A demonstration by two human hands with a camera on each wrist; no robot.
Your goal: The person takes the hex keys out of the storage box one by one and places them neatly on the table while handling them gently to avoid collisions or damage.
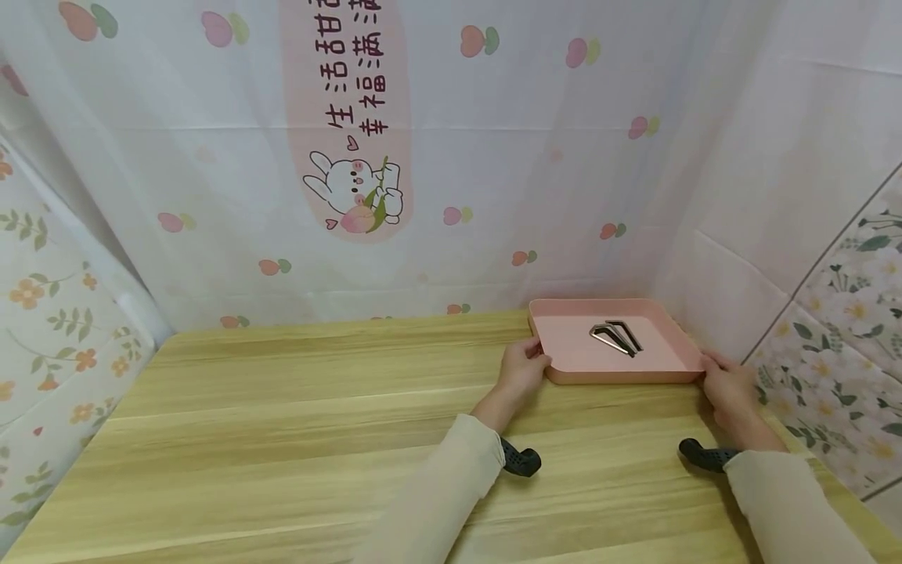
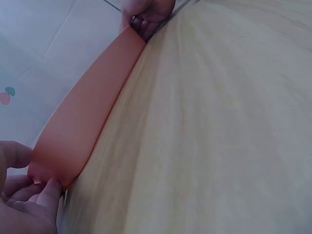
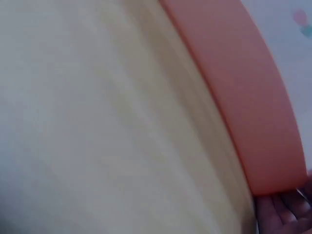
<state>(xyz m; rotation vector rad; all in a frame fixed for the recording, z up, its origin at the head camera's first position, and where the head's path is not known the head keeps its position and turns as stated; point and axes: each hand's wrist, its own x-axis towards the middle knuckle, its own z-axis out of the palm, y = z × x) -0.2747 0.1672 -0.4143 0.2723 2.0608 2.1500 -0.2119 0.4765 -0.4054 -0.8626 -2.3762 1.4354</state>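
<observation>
A shallow pink tray [image 1: 571, 356] sits at the back right of the table, by the curtain. Several L-shaped hex keys [image 1: 620, 338], dark and silvery, lie together inside it. At its near left corner my left hand [image 1: 523, 370] grips the tray, thumb at the rim and fingers against the side. My right hand [image 1: 731, 393] holds the near right corner. In the left wrist view the tray's front wall [image 2: 87, 105] stretches between both hands. Part of the right hand's fingers [image 3: 280, 212] shows at the wall's end in the right wrist view; the rest is cut off.
The wood-grain table [image 1: 282, 423] spreads to the left and front. A patterned curtain [image 1: 451, 157] hangs right behind the tray, and a floral wall covering [image 1: 846, 337] stands close on the right. Black wrist mounts [image 1: 521, 460] stick out from the sleeves.
</observation>
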